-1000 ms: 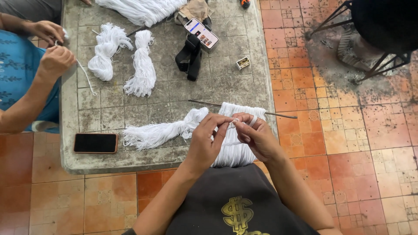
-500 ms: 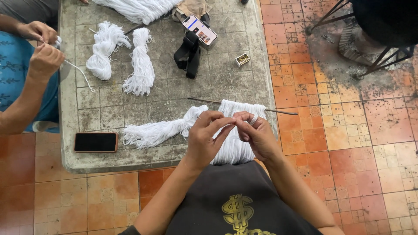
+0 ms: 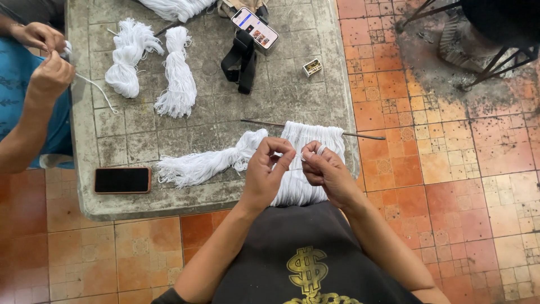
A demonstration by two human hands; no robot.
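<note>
My left hand (image 3: 269, 169) and my right hand (image 3: 325, 170) meet over a curtain of white cords (image 3: 308, 147) that hangs from a thin stick (image 3: 315, 128) lying across the stone table's near right corner. Both hands pinch strands of this cord between thumb and fingers, knuckles almost touching. The cords drape off the table edge toward my lap. A loose bundle of white cord (image 3: 208, 163) lies on the table just left of my left hand.
A black phone (image 3: 122, 179) rests at the grey stone table's (image 3: 140, 135) near left edge. Two more white cord bundles (image 3: 169, 79), a lit phone (image 3: 255, 27), a black strap (image 3: 241, 59) and a small matchbox (image 3: 313, 67) lie farther away. Another person's hands (image 3: 45, 62) work cord at the left. A dark chair (image 3: 495, 34) stands at the far right.
My hands have stayed at the hanging cords with small finger shifts. The other person's hands have moved slightly along their cord at the left.
</note>
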